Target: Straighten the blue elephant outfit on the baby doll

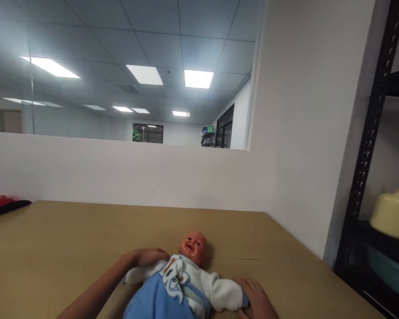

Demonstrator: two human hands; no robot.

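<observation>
A baby doll point(182, 283) in a white fleece top and blue bib overalls lies on its back on the tan table point(69, 248), head toward the far wall. My left hand point(149, 256) rests on the doll's shoulder and sleeve near the head, fingers curled over the cloth. By the end of the doll's other sleeve, my right hand point(257, 301) lies flat on the table with fingers stretched out, touching the cuff.
A low white partition point(119, 173) runs along the table's far edge. A red and black cloth point(1, 204) lies at the far left. A black metal shelf point(369, 146) stands at the right, holding a pale yellow jar point(394, 212) and a teal bowl point(389, 270).
</observation>
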